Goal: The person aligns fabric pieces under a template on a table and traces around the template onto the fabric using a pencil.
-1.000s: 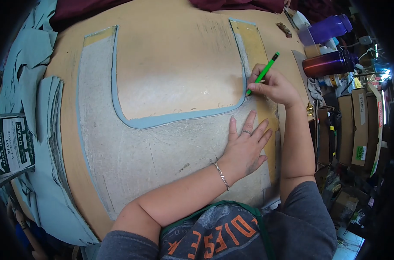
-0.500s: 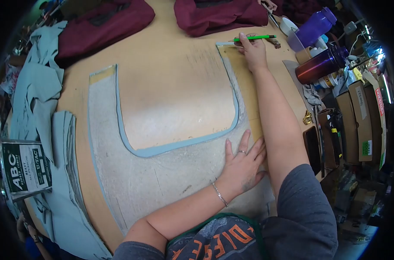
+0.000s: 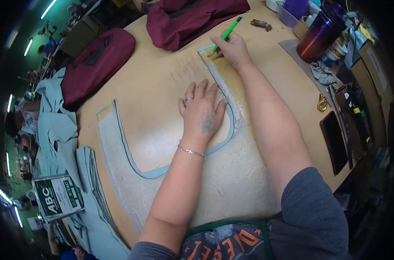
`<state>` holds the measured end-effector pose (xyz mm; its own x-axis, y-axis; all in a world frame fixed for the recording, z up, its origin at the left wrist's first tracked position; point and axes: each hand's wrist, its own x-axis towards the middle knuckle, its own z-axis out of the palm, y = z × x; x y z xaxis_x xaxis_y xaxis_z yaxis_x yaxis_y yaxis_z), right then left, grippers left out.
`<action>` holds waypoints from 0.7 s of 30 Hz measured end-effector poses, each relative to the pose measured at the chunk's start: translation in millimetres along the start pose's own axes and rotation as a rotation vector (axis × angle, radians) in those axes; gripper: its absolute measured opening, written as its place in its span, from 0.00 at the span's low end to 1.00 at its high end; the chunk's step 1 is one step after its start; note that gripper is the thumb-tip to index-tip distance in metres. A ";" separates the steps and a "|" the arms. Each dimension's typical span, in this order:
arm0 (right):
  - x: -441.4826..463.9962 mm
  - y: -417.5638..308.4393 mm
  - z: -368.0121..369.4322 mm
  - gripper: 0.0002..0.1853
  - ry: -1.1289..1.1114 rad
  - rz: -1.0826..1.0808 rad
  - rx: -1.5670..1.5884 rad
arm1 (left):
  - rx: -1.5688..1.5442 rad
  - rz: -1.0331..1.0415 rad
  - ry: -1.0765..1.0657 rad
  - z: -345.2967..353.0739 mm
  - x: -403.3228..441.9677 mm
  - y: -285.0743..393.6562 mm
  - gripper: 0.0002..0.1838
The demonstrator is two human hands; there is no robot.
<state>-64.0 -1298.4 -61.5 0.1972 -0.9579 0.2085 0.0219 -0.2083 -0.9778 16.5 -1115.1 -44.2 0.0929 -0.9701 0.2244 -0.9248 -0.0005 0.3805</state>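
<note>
Tan table (image 3: 153,78) on my feed, maroon cloth (image 3: 169,32) beyond my right hand (image 3: 234,50), tumbler (image 3: 313,41) to its right, that hand pinching a green pencil (image 3: 229,31) at the grey template (image 3: 244,164)'s yellow end, left hand (image 3: 202,112) palm-down nearer me, fingers spread.

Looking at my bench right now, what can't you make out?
In the head view:
- Green pencil: its tip is too small to tell whether it touches the pale panel.
- Pale panel: the near side is partly hidden by the left forearm and shirt.
- Purple container: cut off by the top edge.
- ABC can: its fine print is too small.
</note>
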 end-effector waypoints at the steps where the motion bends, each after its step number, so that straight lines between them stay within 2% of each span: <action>1: 0.2 0.1 -1.3 0.12 -0.013 0.017 -0.052 | 0.035 -0.017 -0.028 0.5 1.2 2.8 0.21; 4: 1.7 3.3 0.8 0.16 0.006 -0.068 -0.115 | 0.072 -0.048 -0.100 2.9 3.1 3.2 0.25; 8: -1.3 -2.5 4.1 0.13 -0.031 -0.081 0.018 | 0.049 -0.127 -0.142 6.5 33.3 -3.2 0.30; 11: 4.7 2.5 4.1 0.13 -0.019 -0.076 0.063 | 0.101 -0.115 -0.061 12.7 61.3 -9.7 0.32; 13: 2.2 2.3 4.5 0.13 0.023 -0.062 0.111 | 0.137 -0.112 -0.085 14.0 63.4 -9.6 0.33; 16: 0.6 -2.1 7.0 0.15 0.095 -0.018 0.043 | 0.162 -0.113 -0.124 10.2 63.9 -7.0 0.33; 19: 25.9 8.9 8.4 0.17 0.042 -0.003 -0.278 | 0.101 -0.051 -0.134 17.2 64.2 -12.9 0.33; 21: 34.8 13.0 16.7 0.18 -0.003 -0.038 -0.335 | 0.081 -0.011 -0.130 19.7 66.1 -16.6 0.33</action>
<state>-40.5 -1331.2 -67.2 0.2057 -0.9477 0.2442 -0.2943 -0.2979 -0.9081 30.7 -1184.1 -53.3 0.0592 -0.9932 0.1002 -0.9511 -0.0256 0.3077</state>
